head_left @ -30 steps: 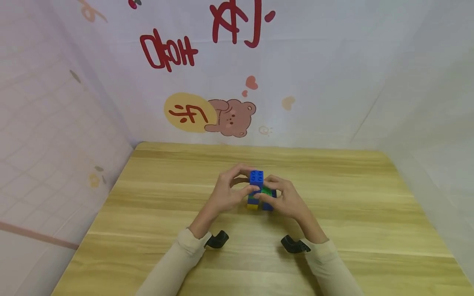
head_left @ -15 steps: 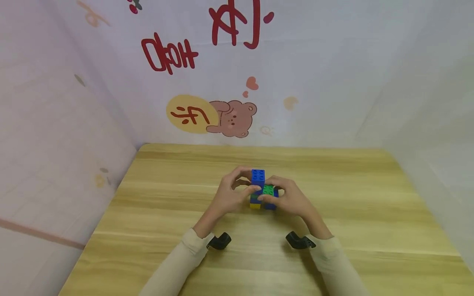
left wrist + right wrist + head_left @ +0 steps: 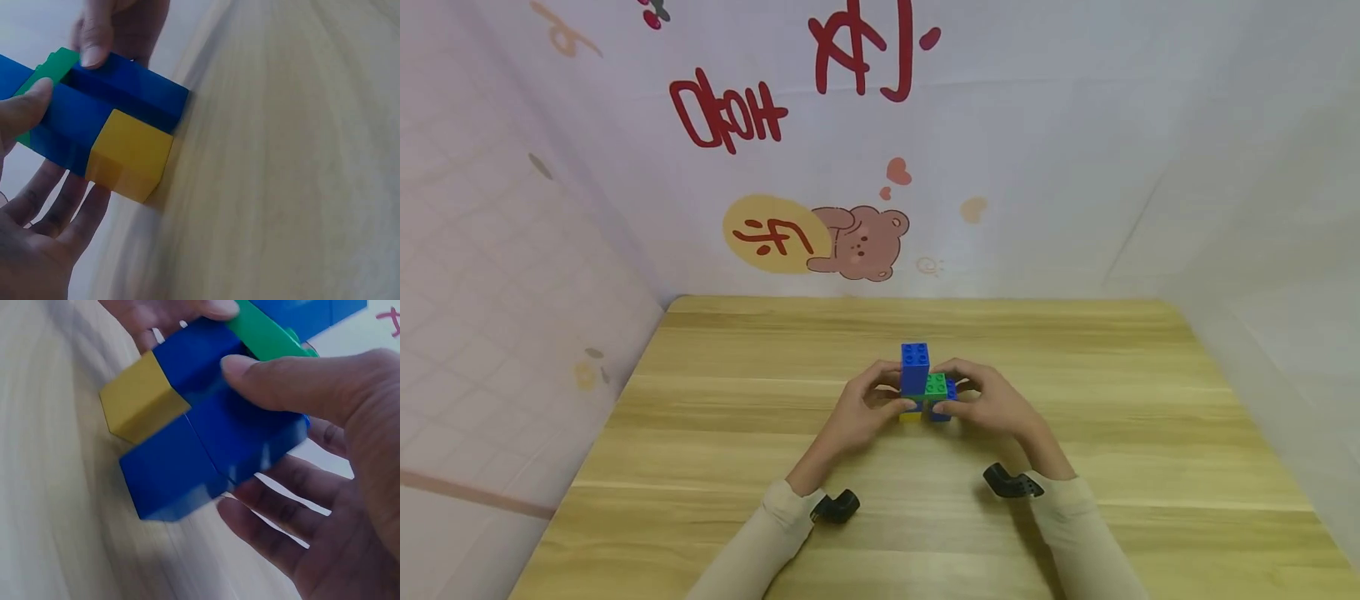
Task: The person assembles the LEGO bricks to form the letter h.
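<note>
In the head view a toy-brick build stands at mid-table. A tall blue part rises at its left, on a flat green brick. Below the green brick are two columns: a blue brick over a yellow brick on the left, and stacked blue bricks on the right. My left hand grips the left column, its thumb at the green brick's edge in the left wrist view. My right hand holds the right column between thumb and fingers. Some fingertips are hidden behind the bricks.
The build's foot is at or close to the wooden table. Behind the table hangs a white printed backdrop, with pale side panels at left and right. A black curved mount sits at each wrist.
My left hand has slid down from the tall blue part to the level of the green brick. The right thumb has also shifted lower, and more of the green brick shows.
</note>
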Demonstrator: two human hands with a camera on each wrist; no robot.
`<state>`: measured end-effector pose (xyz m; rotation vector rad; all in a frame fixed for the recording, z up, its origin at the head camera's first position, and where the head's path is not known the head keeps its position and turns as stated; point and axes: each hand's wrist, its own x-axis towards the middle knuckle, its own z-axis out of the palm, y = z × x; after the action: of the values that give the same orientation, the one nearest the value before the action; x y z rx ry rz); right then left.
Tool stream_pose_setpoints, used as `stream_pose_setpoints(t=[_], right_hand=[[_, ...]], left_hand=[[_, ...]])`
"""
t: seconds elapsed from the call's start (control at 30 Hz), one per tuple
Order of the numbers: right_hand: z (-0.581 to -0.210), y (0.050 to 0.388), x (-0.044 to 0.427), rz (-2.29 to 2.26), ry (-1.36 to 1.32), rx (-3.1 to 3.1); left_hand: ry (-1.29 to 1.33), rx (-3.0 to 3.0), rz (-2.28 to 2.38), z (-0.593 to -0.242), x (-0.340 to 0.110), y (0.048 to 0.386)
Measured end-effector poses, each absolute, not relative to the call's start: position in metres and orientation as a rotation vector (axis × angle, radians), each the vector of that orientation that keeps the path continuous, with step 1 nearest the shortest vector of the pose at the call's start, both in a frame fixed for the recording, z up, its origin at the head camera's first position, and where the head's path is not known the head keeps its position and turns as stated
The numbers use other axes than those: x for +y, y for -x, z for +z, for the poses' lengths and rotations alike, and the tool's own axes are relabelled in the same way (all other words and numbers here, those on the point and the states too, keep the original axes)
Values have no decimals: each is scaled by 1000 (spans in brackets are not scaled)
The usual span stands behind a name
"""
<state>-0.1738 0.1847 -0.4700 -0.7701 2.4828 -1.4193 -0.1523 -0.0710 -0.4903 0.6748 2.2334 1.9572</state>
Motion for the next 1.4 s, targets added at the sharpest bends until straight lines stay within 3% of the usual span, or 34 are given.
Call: stream_pose_setpoints(t=[0.43, 1.4], right_hand=[[-482, 176, 191, -1588, 681, 2267], [-486, 180, 183, -1475, 451, 2429]], left_hand=[[-615, 2192, 1929, -497, -80, 154], [-352, 2283, 1908, -497, -79, 158]])
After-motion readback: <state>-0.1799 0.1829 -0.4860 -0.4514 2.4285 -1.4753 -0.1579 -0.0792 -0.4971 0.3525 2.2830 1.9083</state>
